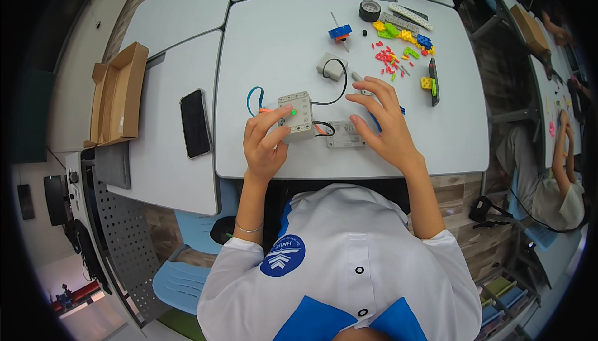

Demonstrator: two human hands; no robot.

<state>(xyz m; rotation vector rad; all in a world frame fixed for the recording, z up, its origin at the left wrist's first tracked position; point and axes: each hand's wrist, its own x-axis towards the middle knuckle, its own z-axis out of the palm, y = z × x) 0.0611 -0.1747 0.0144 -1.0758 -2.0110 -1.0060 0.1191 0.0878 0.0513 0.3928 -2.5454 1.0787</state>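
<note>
Left hand point(264, 148) in the head view has fingers and thumb gripping the left side of a grey box point(301, 109), green light point(293, 113) lit on top. Right hand point(393, 132) is spread fairly wide just right of it, near a flat grey module point(342, 135); can't tell if I'm touching that. Black cable point(342, 85) loops from the box to a small grey block point(332, 67) beyond my hands. Red pegs point(387, 59) sit on the bench point(448, 135) past my right, phone point(195, 123) well off to my left.
</note>
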